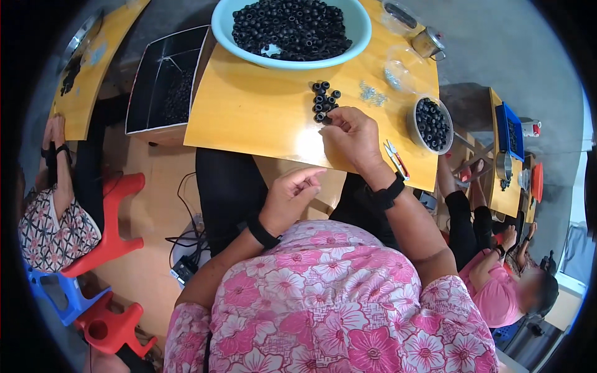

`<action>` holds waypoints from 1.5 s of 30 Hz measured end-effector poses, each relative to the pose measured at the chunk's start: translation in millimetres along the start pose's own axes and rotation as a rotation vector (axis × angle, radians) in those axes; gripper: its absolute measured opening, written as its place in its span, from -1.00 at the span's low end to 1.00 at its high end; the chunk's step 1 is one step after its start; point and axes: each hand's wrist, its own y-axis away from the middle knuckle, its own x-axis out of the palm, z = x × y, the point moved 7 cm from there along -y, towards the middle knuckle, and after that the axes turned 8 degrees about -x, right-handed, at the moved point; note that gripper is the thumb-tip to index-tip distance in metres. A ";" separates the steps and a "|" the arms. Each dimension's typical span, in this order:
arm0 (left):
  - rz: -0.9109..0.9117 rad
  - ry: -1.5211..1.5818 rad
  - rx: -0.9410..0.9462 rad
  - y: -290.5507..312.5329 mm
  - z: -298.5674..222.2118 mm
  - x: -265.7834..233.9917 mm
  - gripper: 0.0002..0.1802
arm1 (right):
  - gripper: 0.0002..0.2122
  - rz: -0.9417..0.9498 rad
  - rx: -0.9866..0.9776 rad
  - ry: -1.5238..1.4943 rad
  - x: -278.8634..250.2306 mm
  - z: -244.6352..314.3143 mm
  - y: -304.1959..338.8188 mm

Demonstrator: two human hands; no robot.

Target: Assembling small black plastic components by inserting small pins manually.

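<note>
My right hand (pixel 354 135) is over the yellow table, its thumb and forefinger closing on a small black ring-shaped part (pixel 327 120) at the near edge of a little cluster. The other black parts of that cluster (pixel 321 99) lie loose on the table, several of them showing round holes. In front of my body, off the table's near edge, my left hand (pixel 291 198) is closed with its fingers curled and thumb against them. Whatever it may hold is too small to make out. Red-handled thread snips (pixel 396 160) lie beside my right wrist.
A pale blue basin (pixel 217 31) full of black parts stands at the back. On the right are a clear tub (pixel 415 133) of black parts, small silvery pieces (pixel 372 94), a clear container (pixel 404 59) and a metal mug (pixel 428 42). Co-workers sit left and right.
</note>
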 end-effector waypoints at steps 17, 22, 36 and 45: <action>-0.089 -0.004 -0.043 2.6 -0.7 -4.6 -0.65 | -0.85 0.122 0.103 -0.397 8.1 -3.7 26.7; -0.113 0.268 0.012 -3.0 -0.2 -10.1 -0.69 | -0.82 0.257 0.214 -0.812 13.6 21.2 50.2; -0.081 0.314 -0.068 10.4 1.1 -9.5 -0.80 | -0.90 0.293 0.151 -0.835 23.0 48.5 68.0; 0.008 0.356 -0.098 2.9 5.2 -2.9 -0.82 | -0.77 0.265 -0.165 -0.169 7.4 62.8 61.4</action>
